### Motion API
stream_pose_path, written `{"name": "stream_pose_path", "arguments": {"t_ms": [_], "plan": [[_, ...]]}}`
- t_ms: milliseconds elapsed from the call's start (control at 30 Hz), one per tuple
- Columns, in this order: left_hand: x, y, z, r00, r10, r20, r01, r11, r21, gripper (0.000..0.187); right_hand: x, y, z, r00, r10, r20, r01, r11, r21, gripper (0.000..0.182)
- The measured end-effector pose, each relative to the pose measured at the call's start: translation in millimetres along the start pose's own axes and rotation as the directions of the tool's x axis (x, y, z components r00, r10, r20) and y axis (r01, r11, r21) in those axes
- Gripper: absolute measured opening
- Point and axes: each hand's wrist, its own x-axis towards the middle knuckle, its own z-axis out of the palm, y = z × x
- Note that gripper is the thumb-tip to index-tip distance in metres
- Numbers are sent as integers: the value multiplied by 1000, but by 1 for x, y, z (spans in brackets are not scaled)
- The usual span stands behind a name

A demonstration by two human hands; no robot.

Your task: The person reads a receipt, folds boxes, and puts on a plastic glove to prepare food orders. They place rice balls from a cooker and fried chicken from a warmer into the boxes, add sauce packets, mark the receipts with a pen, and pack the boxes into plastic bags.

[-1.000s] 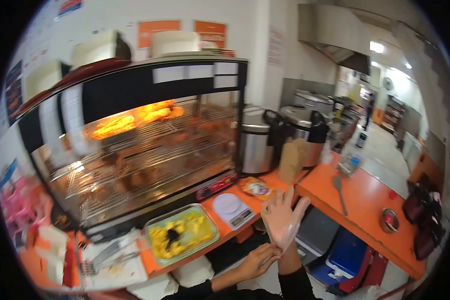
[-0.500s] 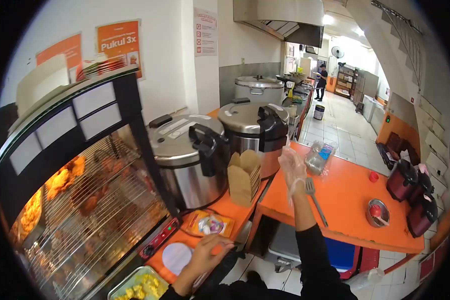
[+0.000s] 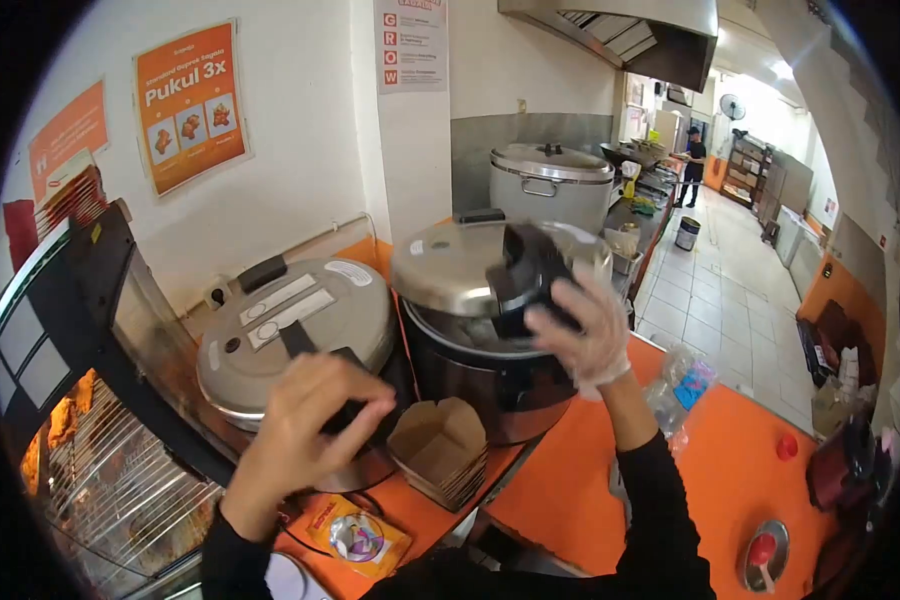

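Observation:
My right hand [image 3: 588, 335], in a clear plastic glove, is at the black handle [image 3: 532, 280] of the back rice cooker's lid [image 3: 460, 262]. Its fingers, partly blurred, are curled against that handle. The lid is tilted up, leaving a gap above the dark pot body [image 3: 480, 385]. Bare and holding nothing I can see, my left hand [image 3: 305, 425] hovers in front of the nearer rice cooker [image 3: 295, 330], whose lid is down. Its thumb is apart from the bent fingers. Between the two hands, lower down, stands a stack of brown paper food boxes [image 3: 440, 450].
A glass warming cabinet [image 3: 120, 480] with fried food is at left. A yellow packet [image 3: 355, 535] lies on the orange counter. On the right orange table [image 3: 710, 480] are a plastic bag [image 3: 682, 385] and a metal bowl [image 3: 767, 555]. A person [image 3: 694, 165] stands far back.
My right hand has moved onto the back cooker's handle, and that lid has risen. My left hand has come up from the counter to the nearer cooker. The view has shifted closer to the cookers.

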Motion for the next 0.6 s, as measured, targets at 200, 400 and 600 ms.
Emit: {"name": "stream_pose_path", "arguments": {"t_ms": [200, 400, 600], "plan": [[114, -39, 67, 931, 129, 342, -160, 985, 64, 16, 115, 105, 38, 988, 42, -151, -40, 999, 15, 35], [176, -134, 222, 706, -333, 625, 372, 925, 73, 56, 177, 147, 84, 973, 219, -69, -218, 976, 31, 35], [171, -261, 421, 536, -563, 629, 662, 743, 101, 72, 199, 145, 54, 919, 344, 193, -385, 887, 255, 35]]}}
